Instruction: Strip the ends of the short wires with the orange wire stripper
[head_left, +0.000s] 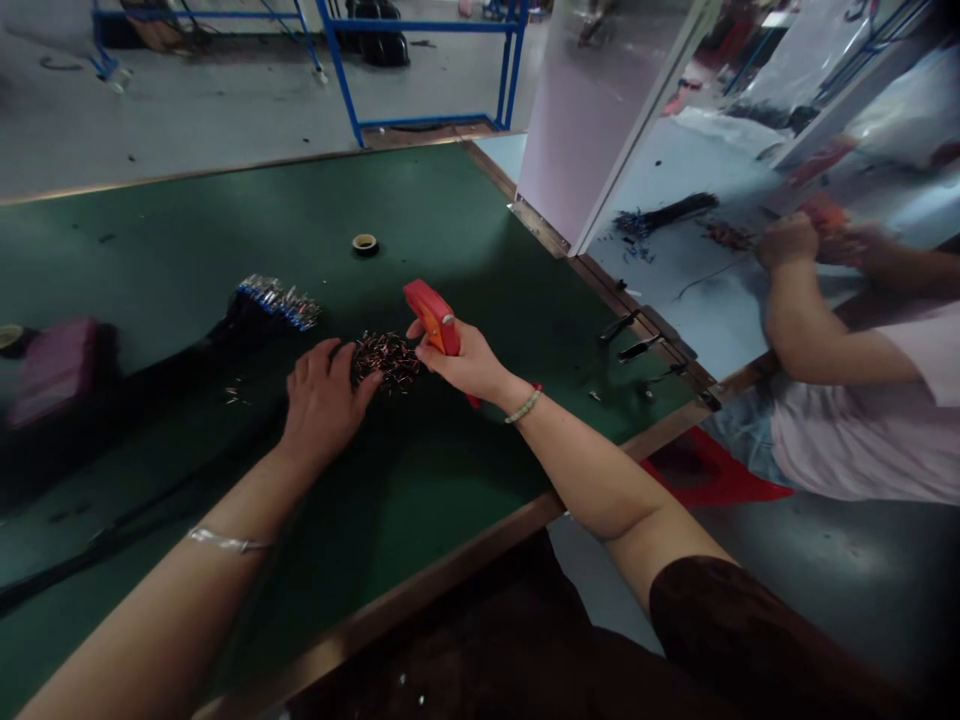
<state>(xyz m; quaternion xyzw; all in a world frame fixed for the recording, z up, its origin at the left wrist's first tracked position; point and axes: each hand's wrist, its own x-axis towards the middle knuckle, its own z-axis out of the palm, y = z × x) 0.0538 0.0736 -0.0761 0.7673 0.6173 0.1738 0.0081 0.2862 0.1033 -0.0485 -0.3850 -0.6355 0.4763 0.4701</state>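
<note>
My right hand (469, 362) is closed round a red-and-orange hand tool (433, 315) that looks like a wire stripper, its head pointing up and away from me. A heap of small copper-coloured pieces (386, 362) lies on the green tabletop just left of that hand. At the heap's left side is my left hand (324, 395), palm down, fingers spread, with the fingertips against the pieces. Beyond it lies a bundle of black cables (217, 335) with blue and silvery ends (279, 300).
A tape roll (365, 244) sits farther back. At the left are a blurred pink box (56, 370) and another roll (11, 340). Black clamps (641, 340) line the right edge beside a white upright panel (600, 120). A co-worker's hands (795, 240) work at the neighbouring table.
</note>
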